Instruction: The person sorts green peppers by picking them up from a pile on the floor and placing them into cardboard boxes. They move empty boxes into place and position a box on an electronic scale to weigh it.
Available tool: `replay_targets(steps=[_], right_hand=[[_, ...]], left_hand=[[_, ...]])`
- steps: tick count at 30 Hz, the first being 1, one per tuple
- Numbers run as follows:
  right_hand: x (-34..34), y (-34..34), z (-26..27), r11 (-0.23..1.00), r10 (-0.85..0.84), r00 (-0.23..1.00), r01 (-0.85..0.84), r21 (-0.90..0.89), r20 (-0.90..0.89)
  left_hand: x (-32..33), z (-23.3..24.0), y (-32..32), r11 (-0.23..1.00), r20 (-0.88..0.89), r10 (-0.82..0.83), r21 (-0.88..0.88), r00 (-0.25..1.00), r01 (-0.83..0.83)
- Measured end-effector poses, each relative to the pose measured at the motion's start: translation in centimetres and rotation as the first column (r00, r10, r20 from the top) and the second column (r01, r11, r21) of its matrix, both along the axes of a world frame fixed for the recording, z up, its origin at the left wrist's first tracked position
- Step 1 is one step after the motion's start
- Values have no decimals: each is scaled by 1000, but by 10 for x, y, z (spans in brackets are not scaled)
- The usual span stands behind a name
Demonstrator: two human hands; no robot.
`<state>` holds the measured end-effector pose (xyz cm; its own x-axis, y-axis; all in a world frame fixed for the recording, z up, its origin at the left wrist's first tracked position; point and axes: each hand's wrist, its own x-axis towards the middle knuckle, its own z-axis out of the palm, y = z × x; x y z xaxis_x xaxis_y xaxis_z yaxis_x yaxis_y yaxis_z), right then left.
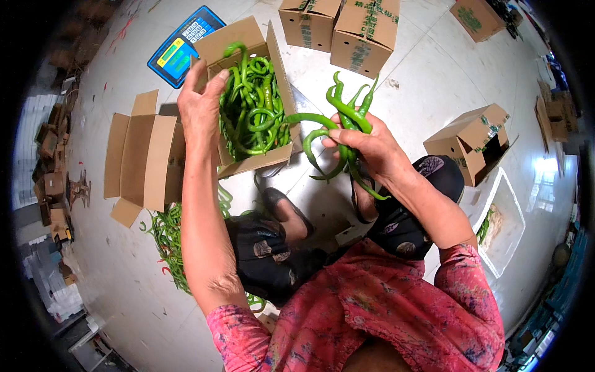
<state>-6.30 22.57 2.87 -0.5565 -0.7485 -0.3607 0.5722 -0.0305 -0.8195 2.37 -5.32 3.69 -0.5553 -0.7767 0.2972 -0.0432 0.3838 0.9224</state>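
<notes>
Several long, curved green chili peppers (346, 109) are gripped in my right hand (367, 144), their tips poking out above and below the fingers. My left hand (200, 100) hangs over the left edge of an open cardboard box (253, 165), thumb and index finger apart and nothing held between them. Green chili peppers (260, 116) fill much of this box in a tangle. One curled pepper (237, 49), slightly blurred, rises above the others close to my left thumb. The box stands partly over a metal plate (300, 100), probably a scale's platform.
A blue scale display (186, 46) lies behind the box. An open carton (144, 158) stands left, beside a floor pile of chili peppers (172, 242). Closed cartons (362, 37) stand ahead. Rightward are another carton (467, 139) and a white foam box (509, 242) holding some peppers.
</notes>
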Motion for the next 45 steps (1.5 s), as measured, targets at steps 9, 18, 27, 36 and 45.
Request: replay_targets(steps=[9,18,27,36,45], right_hand=[[-3,4,13,993,-118,993,118,-16,-15],[5,-8,16,992,-128,987,126,-28,-100],[-5,-3,24,979,-195,979,198,-51,55],[-9,-1,19,973,-205,976,212,-92,80],[-7,-2,19,968,-186,976,202,-152,115]], left_hand=[[29,26,76,880,271,-450,299,851,370],[34,26,118,822,335,-557,350,760,449],[48,22,113,808,153,-525,397,837,435],[59,34,89,824,93,-444,432,891,366],[65,41,81,829,90,-404,456,910,323]])
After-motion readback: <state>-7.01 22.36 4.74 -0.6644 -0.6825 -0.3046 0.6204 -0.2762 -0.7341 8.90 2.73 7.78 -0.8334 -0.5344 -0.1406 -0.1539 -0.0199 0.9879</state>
